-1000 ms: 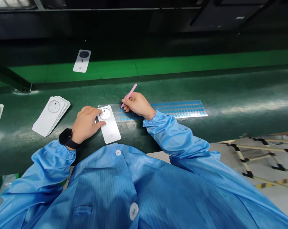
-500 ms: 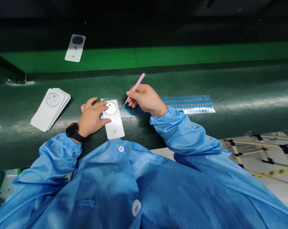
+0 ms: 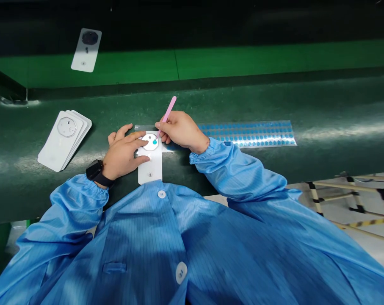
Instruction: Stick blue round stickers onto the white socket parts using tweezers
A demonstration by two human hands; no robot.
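Note:
My left hand point(image 3: 123, 153) rests on a white rectangular card point(image 3: 150, 170), its fingers pressing the card flat on the dark green belt point(image 3: 242, 101). The card has a round window point(image 3: 150, 142) near its far end. My right hand point(image 3: 180, 131) grips pink tweezers point(image 3: 168, 112), with their tip at the round window. A small blue dot point(image 3: 154, 142) sits at that tip, inside the circle. A sheet of blue round stickers point(image 3: 247, 134) lies to the right, partly under my right hand.
A stack of white cards point(image 3: 64, 140) lies left of my left hand. Another white card point(image 3: 86, 50) lies farther off on a brighter green strip. A black watch point(image 3: 95, 170) is on my left wrist. A yellow-and-black frame point(image 3: 347, 199) stands on the floor at right.
The tweezers moved left from the sticker sheet to the card's round window, where a blue dot now shows. The card turned straighter under my left hand. The view shifted slightly.

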